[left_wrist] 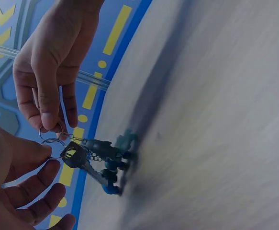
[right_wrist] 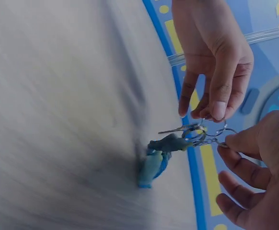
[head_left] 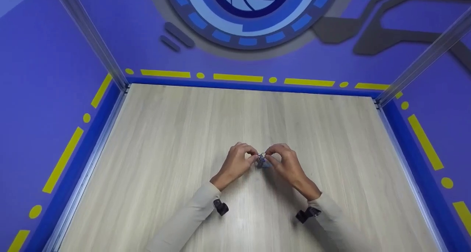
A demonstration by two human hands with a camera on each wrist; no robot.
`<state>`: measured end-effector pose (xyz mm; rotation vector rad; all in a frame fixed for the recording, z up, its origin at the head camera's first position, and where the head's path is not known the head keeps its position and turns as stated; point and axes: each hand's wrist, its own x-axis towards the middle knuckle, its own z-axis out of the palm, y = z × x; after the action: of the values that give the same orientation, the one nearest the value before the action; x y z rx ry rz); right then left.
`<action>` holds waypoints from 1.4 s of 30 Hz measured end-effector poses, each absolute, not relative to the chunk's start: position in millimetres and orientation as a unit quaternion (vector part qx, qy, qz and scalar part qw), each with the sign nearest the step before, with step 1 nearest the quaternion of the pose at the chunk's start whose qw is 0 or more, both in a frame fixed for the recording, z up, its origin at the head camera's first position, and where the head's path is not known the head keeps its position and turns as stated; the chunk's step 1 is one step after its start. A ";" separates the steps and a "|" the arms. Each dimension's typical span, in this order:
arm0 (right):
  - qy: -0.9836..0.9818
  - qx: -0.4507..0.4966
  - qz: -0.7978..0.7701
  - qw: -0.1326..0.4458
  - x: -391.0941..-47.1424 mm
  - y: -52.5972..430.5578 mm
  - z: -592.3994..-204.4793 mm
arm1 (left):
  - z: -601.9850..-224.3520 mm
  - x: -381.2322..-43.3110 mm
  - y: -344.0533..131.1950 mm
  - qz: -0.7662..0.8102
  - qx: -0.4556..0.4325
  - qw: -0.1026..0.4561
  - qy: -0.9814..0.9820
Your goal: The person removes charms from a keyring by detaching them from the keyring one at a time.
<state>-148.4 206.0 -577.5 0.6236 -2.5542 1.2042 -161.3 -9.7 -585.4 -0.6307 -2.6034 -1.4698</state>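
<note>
Between my two hands hangs a bunch of keyrings [head_left: 261, 160] with small charms, close over the table. My left hand [head_left: 235, 162] pinches a metal ring between thumb and forefinger. Opposite it, my right hand [head_left: 287, 163] pinches another linked ring the same way. In the left wrist view a silver key [left_wrist: 74, 155] dangles from the rings beside a grey-teal, fish-shaped charm [left_wrist: 101, 147] on a short chain. Blue beadlike charms [left_wrist: 111, 177] hang lower. The right wrist view shows a pale teal charm [right_wrist: 151, 166] at the bottom of the bunch.
A light wood-grain table [head_left: 184, 134] spreads around the hands. Blue panels with yellow marks [head_left: 238, 77] stand along its back and sides, with metal posts [head_left: 92, 35] at the corners. A small black camera [head_left: 220, 207] sits on the left wrist, another [head_left: 308, 214] on the right.
</note>
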 end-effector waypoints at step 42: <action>-0.839 0.148 0.523 0.034 -133.8 198.3 -543.1 | -547.5 -147.3 -13.1 -0.578 -0.169 0.077 -0.795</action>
<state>-133.8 198.3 -543.1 0.4563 -2.5798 1.6078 -147.3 -13.1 -547.5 -0.5065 -2.3806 -1.7313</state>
